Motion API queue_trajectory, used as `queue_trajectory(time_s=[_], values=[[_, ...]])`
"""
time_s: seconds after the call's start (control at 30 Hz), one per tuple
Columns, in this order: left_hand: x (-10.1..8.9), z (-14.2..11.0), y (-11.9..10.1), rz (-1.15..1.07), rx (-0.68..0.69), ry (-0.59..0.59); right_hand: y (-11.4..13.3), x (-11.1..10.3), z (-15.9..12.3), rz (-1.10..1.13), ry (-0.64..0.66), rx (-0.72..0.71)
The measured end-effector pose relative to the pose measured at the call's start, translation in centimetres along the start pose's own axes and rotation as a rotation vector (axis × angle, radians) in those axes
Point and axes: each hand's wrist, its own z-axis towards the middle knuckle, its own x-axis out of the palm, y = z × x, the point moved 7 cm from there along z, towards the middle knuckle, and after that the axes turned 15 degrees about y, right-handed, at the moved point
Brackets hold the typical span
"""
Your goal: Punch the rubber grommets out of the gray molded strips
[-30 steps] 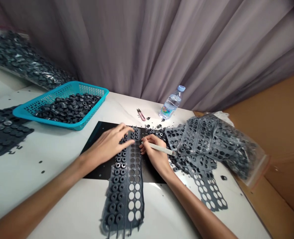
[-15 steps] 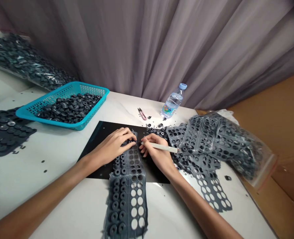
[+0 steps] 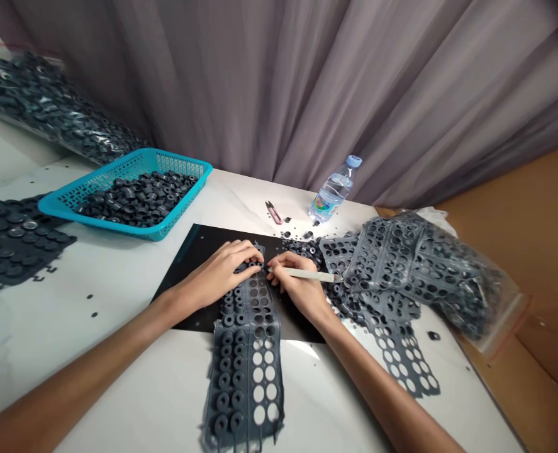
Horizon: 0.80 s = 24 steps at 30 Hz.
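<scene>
Stretching from the near tabletop (image 3: 156, 406) onto a black mat (image 3: 198, 246), a dark rubber sheet (image 3: 245, 371) carries ring-shaped pieces (image 3: 223, 408) in its left columns and holes (image 3: 258, 394) in its right. The left hand (image 3: 226, 267) pinches its far part, fingers close together; the right hand (image 3: 302, 289) holds a pale pen-like tool (image 3: 312, 275) beside it. Beyond stand a turquoise basket (image 3: 156, 231) and water bottle (image 3: 330, 192).

Turquoise coming through to me from the latticed basket (image 3: 56, 204), dark grey from the rings (image 3: 151, 192)! I get slate grey on the sheet (image 3: 249, 377), patterned with rows of round holes. Jet-black mat (image 3: 191, 251), pale tool (image 3: 309, 274), pink snips (image 3: 275, 214), blue bottle cap (image 3: 353, 161), mauve-grey curtain (image 3: 212, 82), brown panel (image 3: 519, 220), and white across my worktop (image 3: 141, 402)!
</scene>
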Motion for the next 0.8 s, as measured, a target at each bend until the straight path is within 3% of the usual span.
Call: queue_trajectory(time_s=[0.17, 0.27, 0.33, 0.43, 0.53, 0.67, 0.8], values=[[0.5, 0.1, -0.7, 0.116, 0.009, -0.018, 0.3, 0.3, -0.1, -0.080, 0.015, -0.003], [0.0, 0.2, -1.9, 0.124, 0.023, -0.145, 0.7, 0.4, -0.3, -0.185, -0.002, -0.024], [-1.8, -0.2, -1.6, 0.007, -0.026, -0.348, 0.8, 0.4, -0.4, -0.222, -0.016, -0.022], [-5.8, -2.0, 0.5, -0.163, -0.143, -0.633, 0.4, 0.3, -0.5, -0.183, -0.015, 0.002], [-10.5, -5.0, 2.8, 0.008, -0.238, -0.788, 0.0, 0.3, -0.4, -0.092, -0.011, 0.018], [-14.8, -9.1, 6.5, 0.319, -0.416, -0.833, -0.2, -0.5, -0.6, -0.007, -0.122, 0.004], [-15.1, -10.2, 8.7, 0.402, -0.481, -0.769, 0.5, -1.3, -1.0, -0.040, -0.226, -0.044]])
